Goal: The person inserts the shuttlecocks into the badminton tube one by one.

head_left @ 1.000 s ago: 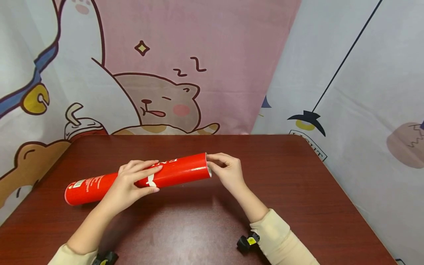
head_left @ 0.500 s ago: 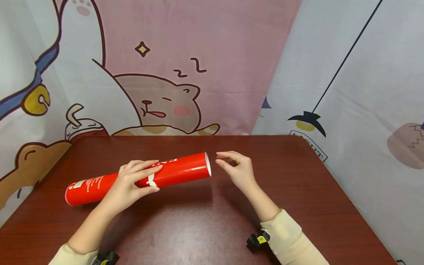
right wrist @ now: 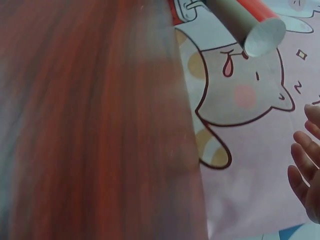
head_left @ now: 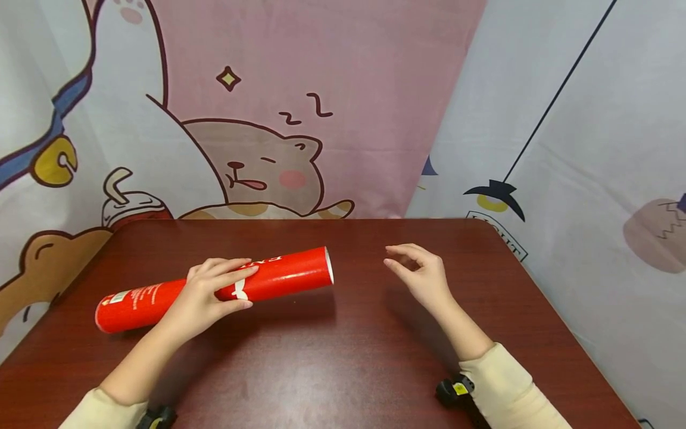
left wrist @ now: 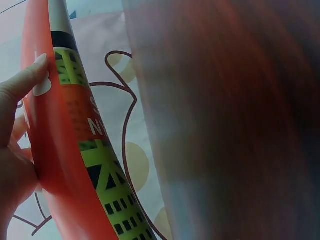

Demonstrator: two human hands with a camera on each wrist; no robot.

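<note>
A long red tube (head_left: 292, 276) with white lettering and a barcode label lies slanted in the head view, its right end raised over the table. My left hand (head_left: 206, 292) grips it round the middle from above, thumb on the near side. The left wrist view shows a green and black patterned band on another side of the tube (left wrist: 60, 130). At the right end a pale round face (right wrist: 265, 37) shows in the right wrist view. To the right of that end, apart from it, my right hand (head_left: 423, 271) hovers with fingers loosely bent and nothing visible between them.
Both hands work over a dark reddish-brown table (head_left: 332, 369). Behind it hangs a cloth (head_left: 375, 107) printed with cartoon animals. Black wrist devices (head_left: 454, 390) sit at the cuffs of the cream sleeves (head_left: 501, 375).
My right hand has drawn away from the tube's right end, moving to the right. The left hand keeps its grip, and the tube stays nearly in place.
</note>
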